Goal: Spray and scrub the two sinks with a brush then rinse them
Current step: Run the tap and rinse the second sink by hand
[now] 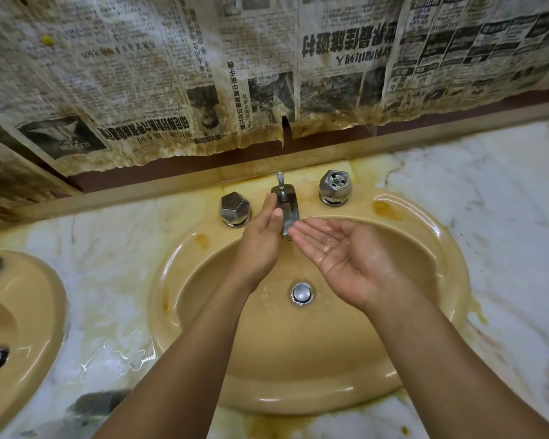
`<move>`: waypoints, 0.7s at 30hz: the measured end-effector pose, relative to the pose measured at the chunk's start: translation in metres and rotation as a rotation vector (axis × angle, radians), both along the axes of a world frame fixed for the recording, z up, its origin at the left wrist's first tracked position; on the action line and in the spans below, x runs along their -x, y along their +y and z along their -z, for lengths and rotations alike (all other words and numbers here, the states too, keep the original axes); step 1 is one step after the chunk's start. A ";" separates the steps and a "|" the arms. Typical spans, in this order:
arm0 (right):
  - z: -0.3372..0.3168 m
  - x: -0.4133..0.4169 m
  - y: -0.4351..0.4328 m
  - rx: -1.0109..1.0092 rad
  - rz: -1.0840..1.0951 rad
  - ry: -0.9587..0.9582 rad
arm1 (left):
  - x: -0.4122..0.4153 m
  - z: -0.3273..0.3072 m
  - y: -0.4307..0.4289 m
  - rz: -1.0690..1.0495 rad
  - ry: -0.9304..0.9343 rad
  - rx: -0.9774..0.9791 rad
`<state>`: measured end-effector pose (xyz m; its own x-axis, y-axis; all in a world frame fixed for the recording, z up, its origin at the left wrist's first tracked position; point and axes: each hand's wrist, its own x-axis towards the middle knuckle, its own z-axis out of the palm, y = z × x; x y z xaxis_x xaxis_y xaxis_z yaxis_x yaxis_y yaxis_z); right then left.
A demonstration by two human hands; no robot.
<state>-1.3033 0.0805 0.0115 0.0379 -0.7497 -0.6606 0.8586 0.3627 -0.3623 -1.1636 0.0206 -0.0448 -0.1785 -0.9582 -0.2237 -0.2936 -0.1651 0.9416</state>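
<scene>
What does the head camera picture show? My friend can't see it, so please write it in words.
A person holds the left hand beside the tap and the wet right hand, palm up, below it, over a tan sink. Stained newspaper covers the wall.

Just the one view here, worn on the head, peering forward and steeply down, right over the tan sink (298, 359). It's close in: the left hand (260, 239) and right hand (352, 258) reach up from the bottom edge. A second sink (23, 312) clips the left edge, and the newspaper-covered wall (171, 74) bows across the top in the wide lens.
</scene>
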 end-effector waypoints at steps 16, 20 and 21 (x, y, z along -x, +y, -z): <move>0.029 -0.020 -0.013 -0.182 0.045 0.037 | 0.005 0.013 -0.058 0.011 0.020 -0.127; 0.030 -0.028 -0.017 -0.247 0.071 -0.036 | 0.006 0.009 -0.068 0.055 -0.031 -0.114; 0.029 -0.026 -0.014 -0.254 0.071 0.023 | 0.008 0.012 -0.070 0.055 -0.037 -0.102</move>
